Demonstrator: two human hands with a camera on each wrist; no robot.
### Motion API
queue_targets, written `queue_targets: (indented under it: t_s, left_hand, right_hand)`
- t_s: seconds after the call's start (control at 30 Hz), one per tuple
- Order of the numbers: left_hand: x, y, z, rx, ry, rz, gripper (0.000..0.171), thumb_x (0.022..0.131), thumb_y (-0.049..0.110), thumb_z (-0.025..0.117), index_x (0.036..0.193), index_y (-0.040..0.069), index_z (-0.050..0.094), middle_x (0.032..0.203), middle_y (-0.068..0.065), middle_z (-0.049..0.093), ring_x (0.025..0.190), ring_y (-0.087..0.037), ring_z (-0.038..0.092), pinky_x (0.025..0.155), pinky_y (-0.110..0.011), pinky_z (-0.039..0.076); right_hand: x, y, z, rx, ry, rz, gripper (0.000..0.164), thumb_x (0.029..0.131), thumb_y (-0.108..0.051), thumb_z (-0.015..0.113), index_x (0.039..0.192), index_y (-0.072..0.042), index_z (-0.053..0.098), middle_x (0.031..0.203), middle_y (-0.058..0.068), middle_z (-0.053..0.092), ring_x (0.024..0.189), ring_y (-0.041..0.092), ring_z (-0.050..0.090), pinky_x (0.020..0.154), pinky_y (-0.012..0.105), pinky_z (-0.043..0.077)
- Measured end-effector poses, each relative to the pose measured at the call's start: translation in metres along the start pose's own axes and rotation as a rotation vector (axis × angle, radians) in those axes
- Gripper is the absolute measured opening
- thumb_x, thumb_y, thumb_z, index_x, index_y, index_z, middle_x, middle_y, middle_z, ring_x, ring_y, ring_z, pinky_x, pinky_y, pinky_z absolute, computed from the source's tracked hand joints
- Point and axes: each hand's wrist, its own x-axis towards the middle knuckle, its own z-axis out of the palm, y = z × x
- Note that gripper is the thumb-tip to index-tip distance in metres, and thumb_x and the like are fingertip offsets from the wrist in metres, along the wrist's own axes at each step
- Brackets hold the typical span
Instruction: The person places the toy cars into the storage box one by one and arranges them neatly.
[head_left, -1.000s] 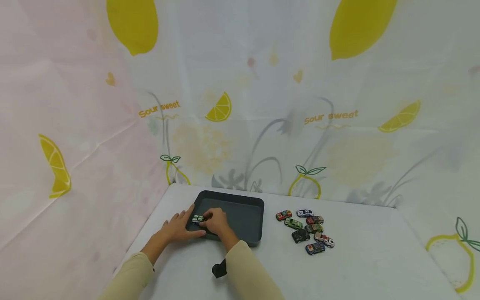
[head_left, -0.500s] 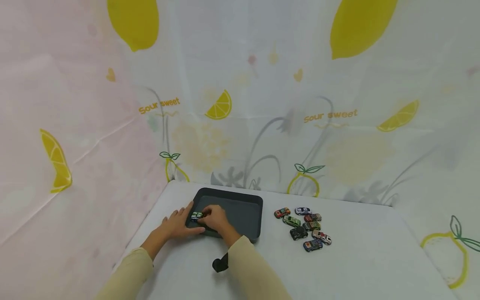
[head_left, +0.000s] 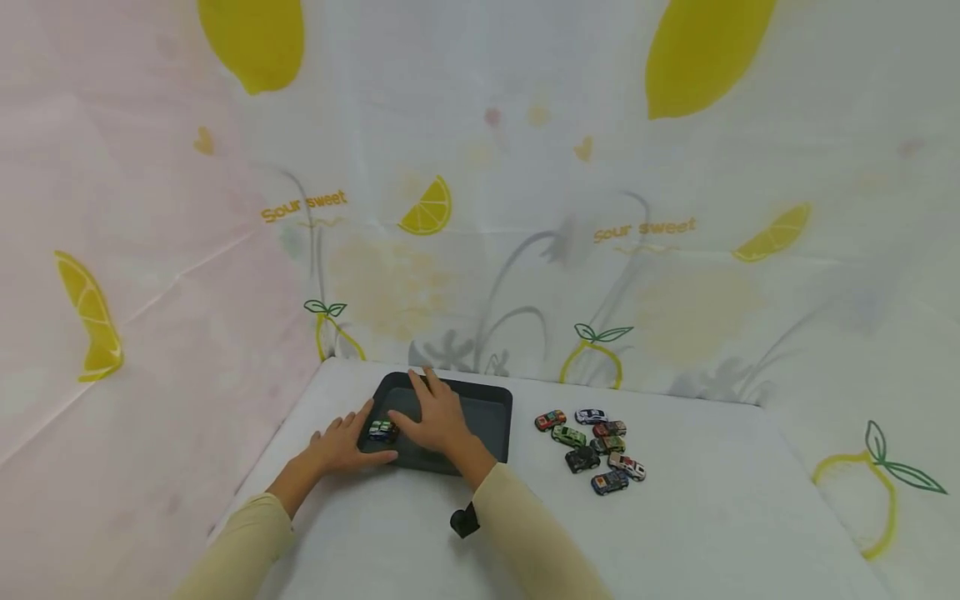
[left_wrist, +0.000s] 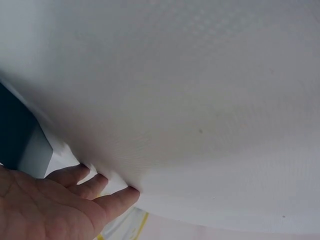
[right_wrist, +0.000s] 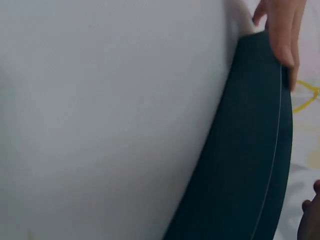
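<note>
Toy car (head_left: 381,431) in left end of tray (head_left: 491,427), right hand (head_left: 438,417) beside it, fingers apart, thumb contact hard to tell; best lifted without nudging, left hand (head_left: 339,444), fingers spread, well placed to brace.

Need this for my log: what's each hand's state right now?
Left hand: open, touching the edge of the tray.
Right hand: open over the tray, holding nothing.

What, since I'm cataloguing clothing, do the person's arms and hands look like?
A long, plain, pale-yellow fabric left sleeve and matching right sleeve stop short of the hands. A small, rounded black object shows beside the right sleeve. The left hand and right hand wear no gloves.
</note>
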Motion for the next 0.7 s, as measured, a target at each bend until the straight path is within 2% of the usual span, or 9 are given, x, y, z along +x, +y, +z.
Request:
queue_targets:
  t_s: [0.1,0.2,0.4,0.6,0.7]
  left_hand:
    - [-0.002,0.001,-0.002,-0.005,0.000,0.002,0.117,0.077,0.079,0.060,0.159,0.011,0.012,0.153,-0.037,0.029,0.138,-0.060,0.028,0.100,-0.081,0.021]
    - [-0.002,0.002,-0.003,0.001,-0.004,0.001,0.118,0.077,0.079,0.059,0.159,0.010,0.010,0.153,-0.036,0.029,0.138,-0.059,0.028,0.100,-0.081,0.021]
    - [-0.002,0.000,-0.003,-0.010,0.000,0.000,0.116,0.079,0.077,0.060,0.159,0.010,0.010,0.153,-0.037,0.029,0.138,-0.060,0.028,0.100,-0.081,0.021]
    - [-0.002,0.000,-0.003,-0.019,-0.012,0.000,0.117,0.078,0.077,0.060,0.159,0.009,0.009,0.153,-0.037,0.028,0.139,-0.060,0.026,0.100,-0.082,0.020]
    - [-0.001,0.001,-0.004,-0.023,-0.010,0.004,0.117,0.079,0.076,0.061,0.159,0.009,0.009,0.153,-0.037,0.028,0.139,-0.060,0.025,0.100,-0.082,0.019]
  right_hand:
    - [-0.005,0.014,-0.011,-0.088,0.003,-0.004,0.079,0.096,-0.064,0.045,0.160,-0.026,0.016,0.168,0.007,0.006,0.146,0.033,0.031,0.114,0.055,0.030]
    - [-0.011,0.033,-0.022,-0.134,0.001,0.023,0.081,0.096,-0.065,0.043,0.160,-0.027,0.011,0.168,0.009,-0.004,0.148,0.035,0.027,0.116,0.056,0.025]
    - [-0.024,0.072,-0.044,-0.165,0.060,0.054,0.081,0.096,-0.061,0.048,0.160,-0.026,0.012,0.167,0.015,-0.002,0.147,0.039,0.024,0.116,0.058,0.022]
    - [-0.045,0.113,-0.067,-0.219,0.033,0.110,0.083,0.095,-0.063,0.047,0.161,-0.028,0.010,0.167,0.013,-0.009,0.148,0.038,0.021,0.117,0.059,0.017]
    - [-0.057,0.135,-0.080,-0.275,0.051,0.141,0.083,0.095,-0.062,0.049,0.160,-0.027,0.013,0.167,0.014,-0.006,0.146,0.039,0.024,0.117,0.060,0.018]
